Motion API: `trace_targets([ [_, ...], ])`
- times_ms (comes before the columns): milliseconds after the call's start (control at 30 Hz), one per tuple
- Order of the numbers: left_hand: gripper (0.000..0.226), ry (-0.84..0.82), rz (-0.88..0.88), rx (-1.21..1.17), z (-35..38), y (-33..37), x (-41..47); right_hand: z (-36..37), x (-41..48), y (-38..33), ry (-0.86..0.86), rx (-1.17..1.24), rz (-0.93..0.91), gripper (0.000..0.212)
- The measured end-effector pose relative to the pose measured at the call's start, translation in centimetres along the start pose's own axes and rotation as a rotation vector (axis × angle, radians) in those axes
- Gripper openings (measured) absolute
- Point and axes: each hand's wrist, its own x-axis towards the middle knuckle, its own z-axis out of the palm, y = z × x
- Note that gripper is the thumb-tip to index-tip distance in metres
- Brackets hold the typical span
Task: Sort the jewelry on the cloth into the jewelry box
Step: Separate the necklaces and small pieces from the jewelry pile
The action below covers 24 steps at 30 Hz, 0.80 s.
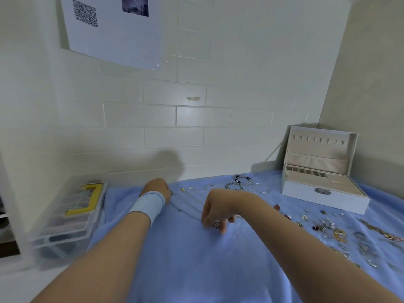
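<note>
A blue cloth [196, 259] covers the table. The white jewelry box [323, 189] stands open at the back right, lid up. My left hand [156, 188], with a pale blue wristband, reaches to the cloth's far edge, fingers curled down near a thin chain [188, 206]; what it holds is hidden. My right hand [215, 213] hangs over the cloth's middle, and its fingertips pinch a small dark beaded piece [216, 224]. Beaded bracelets [239, 182] and silver hoops [260, 188] lie at the back. Several small earrings and rings [334, 232] are scattered at the right.
A clear plastic storage case [72, 215] with a yellow handle sits left of the cloth. A white tiled wall runs behind the table, with a paper sheet bearing a QR code [113, 29]. A beige side wall closes the right.
</note>
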Motion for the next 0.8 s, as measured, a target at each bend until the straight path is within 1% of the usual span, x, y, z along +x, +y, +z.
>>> trace_targets([
  [33, 0.021, -0.013, 0.000, 0.016, 0.0, 0.2, -0.1, 0.0, -0.3, 0.1, 0.018, 0.002, -0.001, 0.022],
  [100, 0.022, 0.052, 0.032, -0.015, -0.5, 1.4, -0.5, -0.3, -1.0, 0.6, 0.065, 0.060, -0.017, 0.022],
  [167, 0.024, 0.148, 0.115, -0.116, -1.1, 3.8, -0.9, -0.9, -1.9, 1.5, 0.118, 0.145, -0.042, 0.020],
  [233, 0.023, 0.168, 0.222, -0.228, -1.5, 7.1, -1.6, -1.7, -2.8, 3.1, 0.168, 0.186, -0.043, 0.019],
  [367, 0.016, 0.047, 0.432, -0.365, -0.5, 14.7, -3.9, -3.1, -5.4, 7.4, 0.244, 0.172, 0.019, 0.018],
  [467, 0.017, -0.066, 0.566, -0.378, 1.1, 20.3, -5.9, -3.8, -7.9, 11.9, 0.289, 0.217, 0.082, 0.020],
  [567, 0.020, -0.173, 0.653, -0.352, 3.1, 25.4, -7.7, -4.4, -10.7, 17.0, 0.371, 0.238, 0.159, 0.018],
  [667, 0.017, -0.276, 0.729, -0.369, 5.4, 29.9, -9.3, -4.3, -13.1, 22.5, 0.444, 0.274, 0.269, 0.017],
  [800, 0.019, -0.322, 0.817, -0.302, 8.4, 35.1, -11.4, -4.0, -15.9, 28.5, 0.502, 0.221, 0.396, 0.017],
])
